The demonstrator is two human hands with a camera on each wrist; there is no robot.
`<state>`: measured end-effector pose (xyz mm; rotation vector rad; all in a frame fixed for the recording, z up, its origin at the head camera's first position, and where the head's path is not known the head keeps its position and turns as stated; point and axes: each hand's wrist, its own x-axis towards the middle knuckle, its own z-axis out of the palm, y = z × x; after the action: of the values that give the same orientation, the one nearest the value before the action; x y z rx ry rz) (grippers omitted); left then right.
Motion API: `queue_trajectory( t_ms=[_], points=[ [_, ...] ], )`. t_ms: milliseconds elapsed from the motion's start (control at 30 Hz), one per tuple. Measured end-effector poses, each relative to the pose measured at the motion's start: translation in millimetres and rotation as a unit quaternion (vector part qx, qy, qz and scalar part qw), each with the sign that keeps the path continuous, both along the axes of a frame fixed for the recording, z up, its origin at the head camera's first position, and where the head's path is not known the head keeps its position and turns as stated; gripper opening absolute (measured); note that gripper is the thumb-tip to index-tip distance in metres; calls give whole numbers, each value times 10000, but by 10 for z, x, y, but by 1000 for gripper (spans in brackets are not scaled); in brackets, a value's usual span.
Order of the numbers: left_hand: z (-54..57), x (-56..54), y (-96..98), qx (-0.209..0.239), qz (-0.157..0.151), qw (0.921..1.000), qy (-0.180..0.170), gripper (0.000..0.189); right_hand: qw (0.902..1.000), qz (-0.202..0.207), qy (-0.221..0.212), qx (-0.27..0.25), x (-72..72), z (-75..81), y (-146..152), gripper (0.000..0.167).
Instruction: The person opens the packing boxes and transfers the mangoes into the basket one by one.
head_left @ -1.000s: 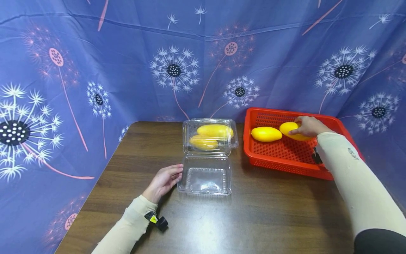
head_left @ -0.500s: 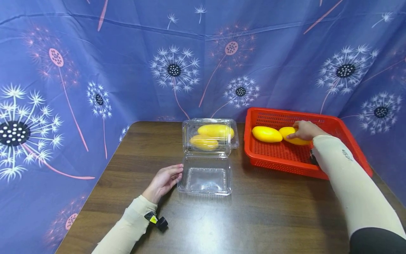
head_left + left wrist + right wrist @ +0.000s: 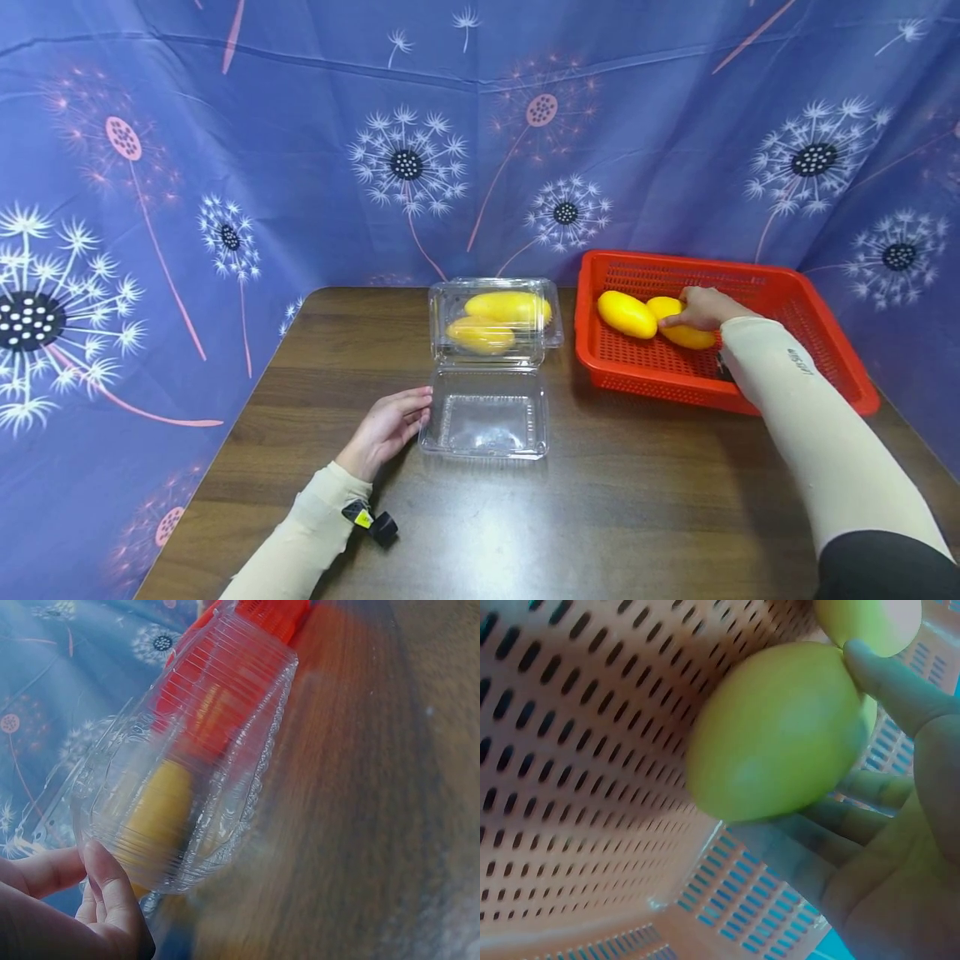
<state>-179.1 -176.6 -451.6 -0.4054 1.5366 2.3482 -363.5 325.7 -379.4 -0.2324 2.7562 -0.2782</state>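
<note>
In the head view my right hand (image 3: pixel 708 308) grips a yellow mango (image 3: pixel 692 337) inside the red basket (image 3: pixel 678 397). The right wrist view shows thumb and fingers around that mango (image 3: pixel 780 735). Against it lies a second mango (image 3: pixel 627 315). My left hand (image 3: pixel 384 433) pinches the left edge of a clear plastic clamshell box (image 3: pixel 483 417), thumb to fingers in the left wrist view. Two more mangoes, a rear one (image 3: pixel 510 308) and a front one (image 3: pixel 480 335), show through the plastic of the box's far half.
A brown wooden table (image 3: pixel 600 517) carries the box and, to its right, the basket. Blue dandelion-print cloth (image 3: pixel 480 167) hangs behind and along the sides. A small black wrist camera (image 3: pixel 382 527) sits on my left wrist.
My right hand has shifted left with the gripped mango along the basket. The neighbouring mango has turned to a steeper slant. My left hand and the box have stayed put.
</note>
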Motion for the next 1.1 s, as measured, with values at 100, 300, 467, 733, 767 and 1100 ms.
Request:
queue_trajectory(
  t_ms=[100, 300, 467, 733, 767, 1100],
  points=[
    [1, 0, -1, -8, -28, 10000, 14, 21, 10000, 61, -32, -55, 14, 19, -71, 84],
    [-5, 3, -2, -11, -46, 10000, -7, 22, 9999, 68, 59, -93, 36, 52, -161, 75],
    [-8, 6, -1, -29, -39, 10000, 1, 23, 9996, -179, 2, -206, 32, 56, -189, 78],
    [-7, 7, 2, 31, -3, 10000, -20, 24, 9994, -256, -121, -196, 19, 53, -193, 80],
    [-6, 7, 2, 41, -3, 10000, -20, 24, 9995, -243, -116, -174, 17, 52, -186, 81],
    [-3, -3, 0, 13, -6, 10000, -18, 22, 9997, -231, -16, -74, 13, 76, -198, 79]
  ],
)
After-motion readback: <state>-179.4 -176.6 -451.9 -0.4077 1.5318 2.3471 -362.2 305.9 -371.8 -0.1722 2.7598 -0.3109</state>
